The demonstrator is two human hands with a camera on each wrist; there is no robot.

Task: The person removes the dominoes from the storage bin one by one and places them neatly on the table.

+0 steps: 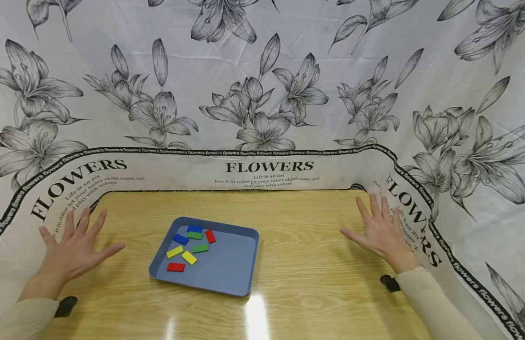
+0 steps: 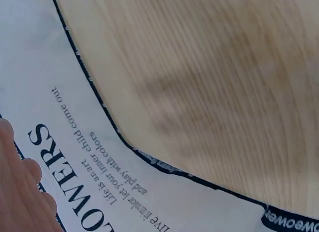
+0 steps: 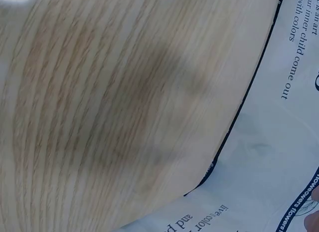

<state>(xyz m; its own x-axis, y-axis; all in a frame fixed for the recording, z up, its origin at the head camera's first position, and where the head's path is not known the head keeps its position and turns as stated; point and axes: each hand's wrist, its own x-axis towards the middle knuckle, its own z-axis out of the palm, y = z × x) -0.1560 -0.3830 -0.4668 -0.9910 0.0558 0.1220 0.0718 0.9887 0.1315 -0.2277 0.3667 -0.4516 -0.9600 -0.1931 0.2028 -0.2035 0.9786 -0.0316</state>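
A person's left hand point(image 1: 73, 252) was spread wide at the left side of a wooden table point(image 1: 305, 283), fingers apart and gripping nothing, a pale sleeve point(image 1: 29, 318) behind it. To its right, well apart from either hand, a blue-grey tray point(image 1: 228, 257) sat slightly askew, left of the table's middle, with eight small flat blocks inside. From left came a yellow block point(image 1: 174, 251) with a red block point(image 1: 175, 267) nearer, a blue block point(image 1: 181, 239) farther back, then a second yellow block point(image 1: 189, 257). A second blue block point(image 1: 195, 229) lay just beyond a green block point(image 1: 195, 235); a second green block point(image 1: 200, 248) and a second red block point(image 1: 209, 236) followed at right. The right hand point(image 1: 381, 236), likewise splayed and holding nothing, was at the table's right side. White flower-print cloth point(image 1: 262, 61) ran from left, across the far side, to the right
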